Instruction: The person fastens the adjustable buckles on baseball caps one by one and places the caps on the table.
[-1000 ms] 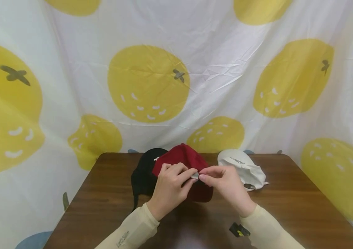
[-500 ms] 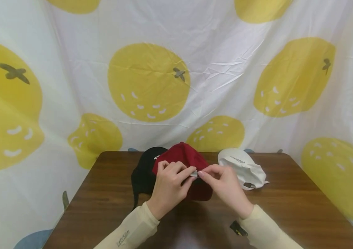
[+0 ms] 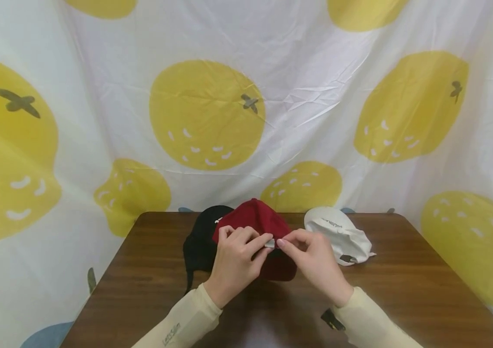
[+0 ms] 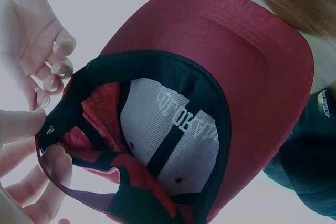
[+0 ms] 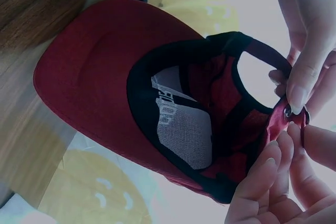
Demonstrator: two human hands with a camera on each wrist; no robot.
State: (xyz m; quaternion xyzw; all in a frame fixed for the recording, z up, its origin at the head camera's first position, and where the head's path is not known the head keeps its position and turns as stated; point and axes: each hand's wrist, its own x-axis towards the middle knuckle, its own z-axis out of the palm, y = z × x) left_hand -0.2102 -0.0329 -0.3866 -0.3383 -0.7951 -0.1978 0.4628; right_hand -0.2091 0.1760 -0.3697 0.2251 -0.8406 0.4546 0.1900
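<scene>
A dark red baseball cap (image 3: pixel 253 217) is held up over the table, its brim pointing down and its inside facing the person. My left hand (image 3: pixel 239 256) grips the cap's back strap beside a small silver buckle (image 3: pixel 270 243), which shows between thumb and fingers. From the other side, my right hand (image 3: pixel 316 256) pinches the strap close to that buckle. The right wrist view shows the strap (image 5: pixel 265 59) arching over the back opening, with both hands' fingertips meeting at its fastening. White mesh lining (image 4: pixel 157 114) with lettering is visible inside the cap.
Behind the red cap, to the left, a black cap (image 3: pixel 200 246) lies on the brown wooden table (image 3: pixel 155 280). A white cap (image 3: pixel 338 232) sits at the back right. A lemon-print cloth (image 3: pixel 298 96) hangs around the table's far and side edges.
The buckle and my right fingertips have shifted very slightly left, and my right wrist has turned a little. Both hands stay on the strap, and the other caps have not moved.
</scene>
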